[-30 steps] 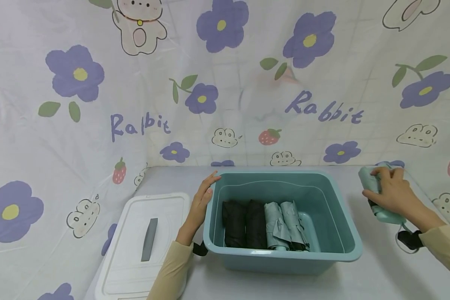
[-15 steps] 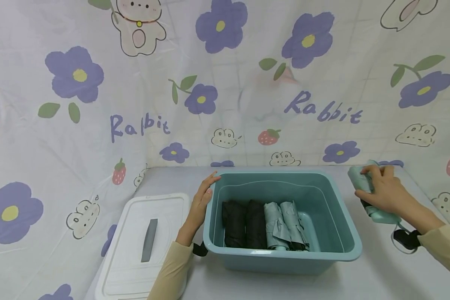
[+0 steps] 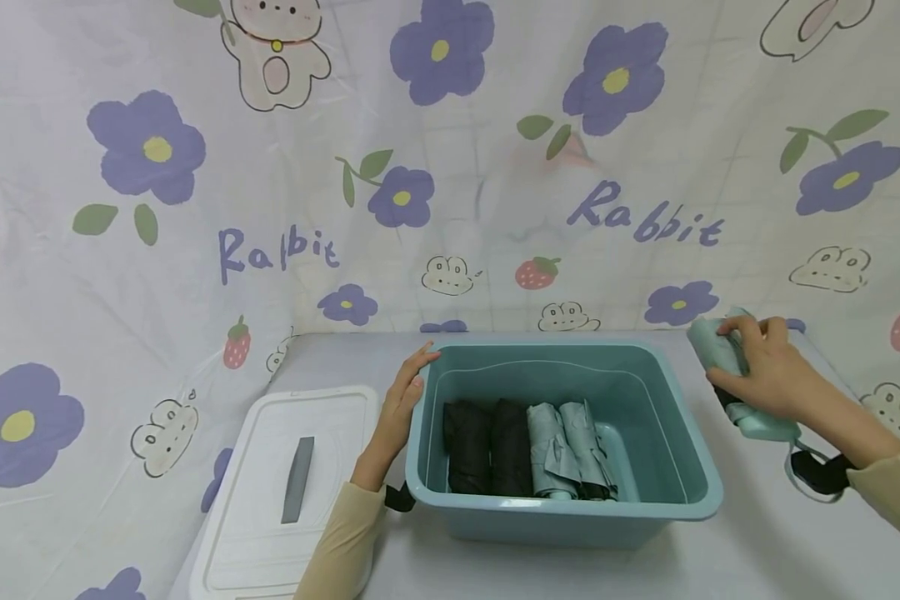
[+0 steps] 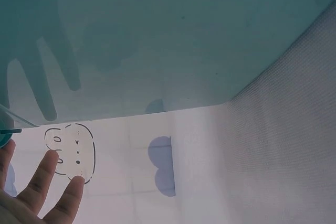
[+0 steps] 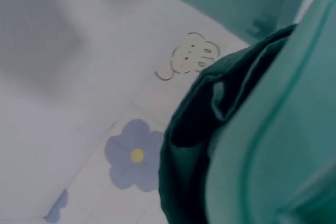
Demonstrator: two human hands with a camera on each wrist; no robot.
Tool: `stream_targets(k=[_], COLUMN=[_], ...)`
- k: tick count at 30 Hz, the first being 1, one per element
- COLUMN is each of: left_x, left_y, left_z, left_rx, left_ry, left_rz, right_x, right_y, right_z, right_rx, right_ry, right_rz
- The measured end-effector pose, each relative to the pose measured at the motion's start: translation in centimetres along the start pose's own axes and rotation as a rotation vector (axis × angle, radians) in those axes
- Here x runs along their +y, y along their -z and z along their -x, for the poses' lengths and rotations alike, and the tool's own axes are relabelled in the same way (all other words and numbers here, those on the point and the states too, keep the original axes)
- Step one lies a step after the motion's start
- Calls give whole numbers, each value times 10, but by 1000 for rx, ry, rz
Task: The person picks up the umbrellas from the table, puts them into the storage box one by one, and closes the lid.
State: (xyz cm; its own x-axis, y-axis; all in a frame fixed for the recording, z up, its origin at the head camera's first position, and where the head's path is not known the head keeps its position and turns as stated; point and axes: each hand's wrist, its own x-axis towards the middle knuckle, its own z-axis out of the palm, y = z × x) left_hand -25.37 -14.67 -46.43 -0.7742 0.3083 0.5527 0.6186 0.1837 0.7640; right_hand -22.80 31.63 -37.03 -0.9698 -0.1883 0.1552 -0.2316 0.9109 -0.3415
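Observation:
A blue-green storage bin (image 3: 547, 525) holds two black folded umbrellas (image 3: 489, 450) and two pale green folded umbrellas (image 3: 573, 454) side by side. At the bin's left side my left hand (image 3: 399, 408) rests with its fingers along the rim; the left wrist view shows straight, spread fingers (image 4: 68, 198) near the wall. To the right of the bin, my right hand (image 3: 768, 371) grips another pale green folded umbrella (image 3: 716, 346) from above, raised over the table. Its handle end (image 5: 283, 129) fills the right side of the right wrist view, and a cord loop hangs near the wrist.
A white lid (image 3: 258, 492) with a grey handle lies on the table to the left of the bin. Behind stands a printed curtain (image 3: 495, 208) with flowers and rabbits. The grey table (image 3: 780, 533) extends right of the bin.
My right hand has carried the umbrella left, toward the bin, and slightly upward. The left hand stays at the bin's rim.

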Motion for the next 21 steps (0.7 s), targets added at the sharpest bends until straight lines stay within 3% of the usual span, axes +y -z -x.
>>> stream_targets(k=[21], left_x=[-3], left_y=[-2], left_z=[0], left_rx=[7], left_ry=[-2], left_rz=[24], right_x=[-64], right_y=[15], right_z=[12], right_rx=[-11], right_ry=[72], right_rz=[28])
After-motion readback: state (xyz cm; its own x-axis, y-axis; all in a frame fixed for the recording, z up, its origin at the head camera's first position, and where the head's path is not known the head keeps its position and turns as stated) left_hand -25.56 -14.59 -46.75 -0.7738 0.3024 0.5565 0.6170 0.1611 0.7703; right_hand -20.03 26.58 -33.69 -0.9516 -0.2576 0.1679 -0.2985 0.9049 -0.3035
